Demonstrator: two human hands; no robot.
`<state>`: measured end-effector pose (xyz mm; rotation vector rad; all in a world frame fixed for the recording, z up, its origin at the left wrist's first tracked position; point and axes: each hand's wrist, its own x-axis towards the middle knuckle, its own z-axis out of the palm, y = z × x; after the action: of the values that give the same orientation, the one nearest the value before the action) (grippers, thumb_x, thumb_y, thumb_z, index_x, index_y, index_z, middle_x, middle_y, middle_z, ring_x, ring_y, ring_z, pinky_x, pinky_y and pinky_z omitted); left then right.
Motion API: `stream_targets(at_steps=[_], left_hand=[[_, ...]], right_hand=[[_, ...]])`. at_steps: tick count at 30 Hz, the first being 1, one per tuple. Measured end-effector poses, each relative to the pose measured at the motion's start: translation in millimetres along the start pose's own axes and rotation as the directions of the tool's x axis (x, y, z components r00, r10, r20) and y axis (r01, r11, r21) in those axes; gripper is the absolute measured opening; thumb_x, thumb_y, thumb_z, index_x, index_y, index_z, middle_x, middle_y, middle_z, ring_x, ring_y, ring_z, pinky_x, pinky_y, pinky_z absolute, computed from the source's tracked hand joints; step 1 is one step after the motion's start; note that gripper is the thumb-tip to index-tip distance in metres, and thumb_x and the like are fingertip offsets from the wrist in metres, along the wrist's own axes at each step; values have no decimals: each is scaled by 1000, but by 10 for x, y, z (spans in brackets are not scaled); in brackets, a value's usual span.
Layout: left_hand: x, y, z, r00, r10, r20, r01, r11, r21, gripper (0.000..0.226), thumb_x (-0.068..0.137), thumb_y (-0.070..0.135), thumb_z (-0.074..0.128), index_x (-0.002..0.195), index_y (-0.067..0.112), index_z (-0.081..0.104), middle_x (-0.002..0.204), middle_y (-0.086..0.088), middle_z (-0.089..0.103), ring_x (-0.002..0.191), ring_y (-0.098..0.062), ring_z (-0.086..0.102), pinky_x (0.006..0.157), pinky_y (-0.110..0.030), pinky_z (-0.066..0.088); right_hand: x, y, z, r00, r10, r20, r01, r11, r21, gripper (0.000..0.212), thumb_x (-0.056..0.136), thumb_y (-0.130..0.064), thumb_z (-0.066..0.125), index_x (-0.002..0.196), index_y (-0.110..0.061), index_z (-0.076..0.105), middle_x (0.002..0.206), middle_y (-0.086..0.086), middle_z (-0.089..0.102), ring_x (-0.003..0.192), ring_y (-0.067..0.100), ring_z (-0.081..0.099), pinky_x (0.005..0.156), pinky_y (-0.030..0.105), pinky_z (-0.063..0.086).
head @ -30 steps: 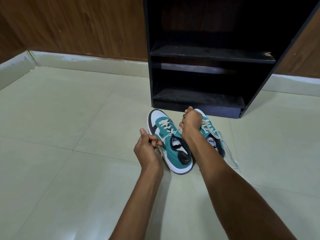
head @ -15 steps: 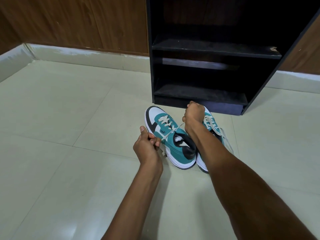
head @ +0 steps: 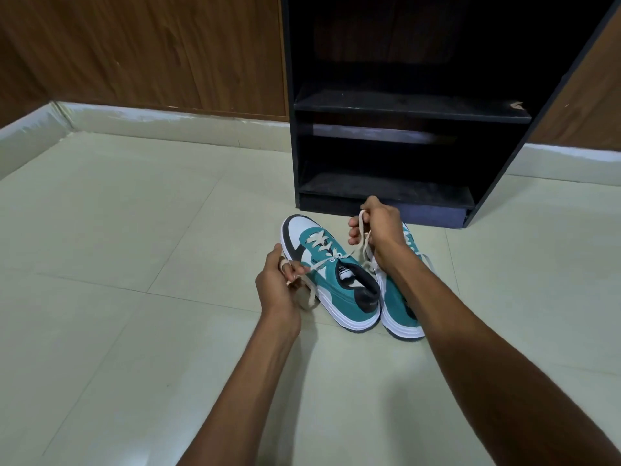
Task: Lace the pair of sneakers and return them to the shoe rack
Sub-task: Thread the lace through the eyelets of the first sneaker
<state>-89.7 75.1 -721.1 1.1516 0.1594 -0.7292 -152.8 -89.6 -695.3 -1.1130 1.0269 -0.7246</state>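
Observation:
Two teal, white and black sneakers stand side by side on the tiled floor in front of the black shoe rack (head: 386, 105). The left sneaker (head: 331, 277) is laced with a cream lace up to its top eyelets. My left hand (head: 280, 280) pinches the left end of that lace, wound around a finger, beside the shoe. My right hand (head: 379, 230) grips the right end, pulled up and away toward the rack. The right sneaker (head: 398, 304) lies mostly hidden under my right forearm; its lace trails loose on the floor.
The rack has two bare dark shelves, the lower one (head: 386, 193) just beyond my right hand. Wooden wall panels (head: 151, 52) and a pale skirting run behind. Pale floor tiles (head: 117, 230) spread left and toward me.
My right hand has risen and moved toward the rack, drawing its lace end out longer. My left hand has stayed beside the shoe with its end. The view has shifted slightly.

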Motion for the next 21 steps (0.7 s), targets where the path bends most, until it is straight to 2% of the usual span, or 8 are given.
stream_targets(at_steps=[1, 3, 5, 8, 10, 14, 18, 21], left_hand=[[26, 18, -20, 1000, 19, -3, -19, 997, 72, 55, 97, 31, 58, 45, 13, 51, 53, -6, 61, 62, -19, 59, 71, -33, 50], [49, 31, -48, 998, 65, -15, -59, 965, 258, 42, 93, 32, 64, 56, 12, 69, 66, -5, 72, 68, -20, 64, 77, -36, 55], [50, 27, -49, 997, 79, 4, -74, 920, 384, 24, 90, 28, 67, 75, 10, 69, 73, -4, 72, 71, -20, 66, 76, -36, 57], [14, 56, -46, 992, 116, 45, -124, 876, 467, 12, 86, 23, 64, 95, 16, 61, 84, -4, 71, 70, -19, 66, 77, -40, 60], [12, 83, -62, 982, 163, 95, -188, 836, 515, 20, 85, 23, 58, 104, 24, 61, 83, -2, 69, 70, -18, 64, 81, -44, 59], [54, 140, -80, 958, 156, 240, -277, 715, 642, 20, 87, 41, 63, 100, 30, 72, 78, 3, 67, 75, -16, 64, 85, -41, 58], [125, 211, -104, 918, 113, 379, -390, 430, 815, 24, 87, 41, 74, 105, 25, 76, 78, -2, 67, 69, -17, 63, 57, -17, 51], [156, 256, -120, 893, 113, 435, -443, 389, 808, 21, 86, 38, 77, 89, 17, 73, 77, -6, 69, 65, -28, 66, 61, -34, 60]], right_hand=[[-76, -13, -12, 1000, 8, 29, -7, 1000, -28, 20, 87, -15, 50, 71, -5, 56, 62, 15, 65, 48, 25, 55, 52, 35, 50], [-237, 12, -54, 999, -20, 51, 32, 970, -241, 19, 86, -23, 53, 84, -6, 63, 71, 7, 76, 62, 24, 66, 64, 38, 54], [-378, 90, -89, 995, -88, 56, 103, 892, -439, 19, 85, -29, 57, 87, -11, 63, 77, 0, 79, 75, 17, 71, 73, 35, 52], [-542, 169, -143, 987, -154, 40, 153, 854, -497, 16, 84, -27, 60, 89, -12, 59, 79, -1, 78, 82, 14, 73, 73, 36, 53], [-627, 168, -202, 991, -120, 63, 136, 873, -469, 17, 85, -27, 61, 97, -15, 59, 80, 1, 77, 78, 18, 75, 74, 44, 60], [-774, 128, -338, 976, -24, 218, 143, 822, -552, 12, 85, -26, 72, 94, -18, 70, 88, 5, 76, 78, 25, 75, 70, 47, 65], [-847, 88, -431, 928, 58, 368, 250, 636, -730, 30, 71, -30, 90, 93, -21, 72, 89, -3, 75, 82, 15, 72, 76, 34, 62], [-895, 90, -400, 924, 54, 378, 281, 575, -769, 33, 69, -24, 93, 92, -18, 70, 86, -2, 74, 80, 14, 71, 74, 28, 58]])
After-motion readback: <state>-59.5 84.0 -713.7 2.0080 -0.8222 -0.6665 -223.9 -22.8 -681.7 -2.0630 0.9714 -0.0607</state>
